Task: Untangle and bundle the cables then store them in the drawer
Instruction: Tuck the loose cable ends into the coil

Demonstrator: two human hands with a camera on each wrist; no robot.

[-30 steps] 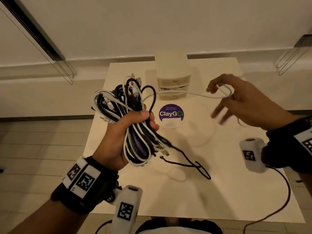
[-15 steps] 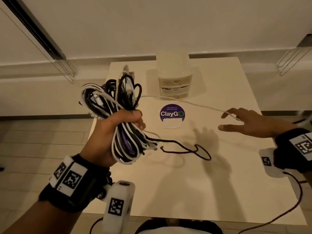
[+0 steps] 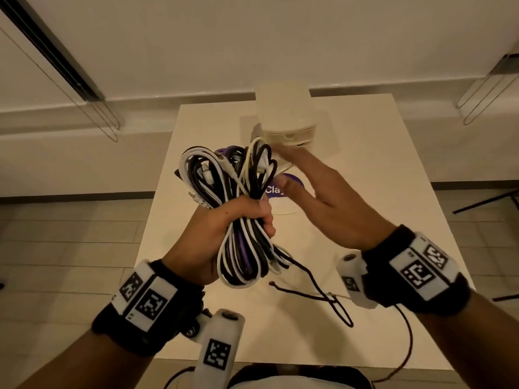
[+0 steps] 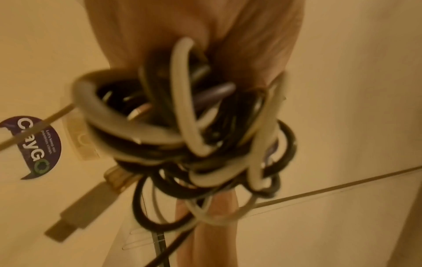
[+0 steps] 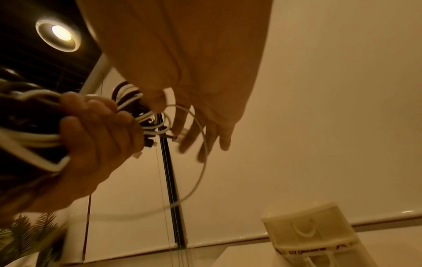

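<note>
My left hand [image 3: 252, 217] grips a tangled bundle of white, black and purple cables [image 3: 238, 186] round its middle and holds it upright above the table. The bundle's loops fill the left wrist view [image 4: 205, 126]. My right hand [image 3: 295, 175] reaches in from the right to the top of the bundle. There its thumb and forefinger pinch a thin white cable [image 5: 200, 137], which arcs down in a slack loop; the other fingers [image 5: 224, 142] are straight. The small cream drawer unit [image 3: 286, 119] stands at the back of the table, drawers closed.
A dark braided cord [image 3: 323, 293] trails from the bundle and lies looped on the cream table [image 3: 379, 192] in front of me. A purple ClayGo sticker [image 4: 38, 148] is on the tabletop, partly hidden behind my hands. Tiled floor surrounds the table.
My right hand has come back from the table's right side to the top of the bundle. The white cable, stretched out before, now hangs slack. My left hand moved the bundle toward the centre.
</note>
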